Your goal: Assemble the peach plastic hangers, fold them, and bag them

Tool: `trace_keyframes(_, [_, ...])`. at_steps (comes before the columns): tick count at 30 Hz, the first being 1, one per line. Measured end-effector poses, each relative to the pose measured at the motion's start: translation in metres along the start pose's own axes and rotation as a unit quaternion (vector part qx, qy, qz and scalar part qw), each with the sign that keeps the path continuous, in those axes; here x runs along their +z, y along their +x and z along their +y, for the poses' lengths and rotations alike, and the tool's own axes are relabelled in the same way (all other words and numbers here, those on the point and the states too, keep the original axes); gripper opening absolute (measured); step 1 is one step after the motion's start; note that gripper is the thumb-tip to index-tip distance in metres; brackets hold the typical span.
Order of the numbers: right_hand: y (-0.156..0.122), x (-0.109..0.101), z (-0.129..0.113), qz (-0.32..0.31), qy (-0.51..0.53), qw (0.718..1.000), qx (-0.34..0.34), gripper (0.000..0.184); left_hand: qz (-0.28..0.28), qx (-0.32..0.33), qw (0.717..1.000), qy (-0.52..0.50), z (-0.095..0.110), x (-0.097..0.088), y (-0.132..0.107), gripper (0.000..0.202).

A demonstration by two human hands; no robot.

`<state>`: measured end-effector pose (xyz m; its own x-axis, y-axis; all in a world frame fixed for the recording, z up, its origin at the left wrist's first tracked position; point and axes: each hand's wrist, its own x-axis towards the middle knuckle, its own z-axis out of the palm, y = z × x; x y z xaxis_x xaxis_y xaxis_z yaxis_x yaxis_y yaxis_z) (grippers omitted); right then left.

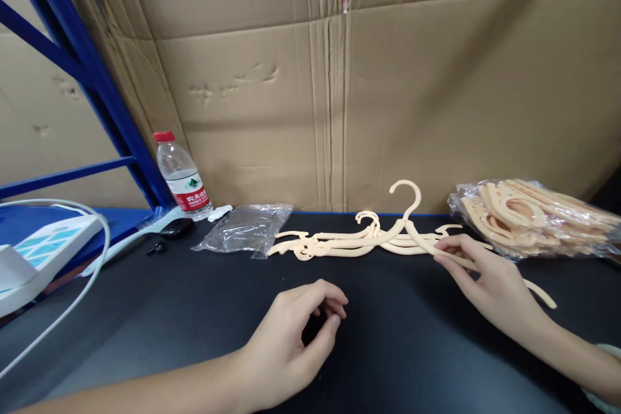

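My right hand [490, 284] pinches one arm of a cream plastic clothes hanger [413, 197] between thumb and fingers. That hanger is tilted, with its hook up, and its end sticks out beyond my wrist. Behind it, a few matching hangers [339, 250] lie overlapping on the black table [388, 362]. My left hand [295, 336] is nearer to me over the table, loosely curled, with a gap between thumb and fingers and nothing in it.
Bagged hangers [528, 217] lie at the back right. A clear plastic bag [247, 226], a red-capped water bottle [182, 174] and black earphones [158, 246] are at the back left. A white cable [99, 259] loops by a blue frame [92, 77]. Cardboard [252, 90] walls the back.
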<state>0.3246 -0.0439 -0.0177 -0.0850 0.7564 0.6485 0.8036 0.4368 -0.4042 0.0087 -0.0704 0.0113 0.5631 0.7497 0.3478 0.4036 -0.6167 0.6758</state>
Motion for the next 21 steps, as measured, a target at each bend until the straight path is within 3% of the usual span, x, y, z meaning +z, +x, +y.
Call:
trace_keyframes(4, [-0.001, -0.001, -0.003, 0.052, 0.004, 0.999, 0.014, 0.021, 0.024, -0.086, 0.992, -0.087, -0.006, 0.003, 0.002, 0.018])
trace_keyframes(9, [-0.004, 0.000, -0.009, 0.076, 0.010, 0.997, -0.016, 0.018, 0.135, -0.177, 0.939, -0.261, -0.016, 0.008, 0.005, 0.056])
trace_keyframes(15, [-0.005, 0.001, -0.018, 0.051, -0.012, 0.995, -0.090, 0.011, 0.168, -0.187, 0.918, -0.307, -0.015, 0.008, 0.008, 0.075])
trace_keyframes(21, [-0.008, 0.000, -0.027, -0.001, -0.013, 0.990, -0.137, 0.008, 0.122, -0.162, 0.928, -0.312, -0.013, 0.007, 0.009, 0.072])
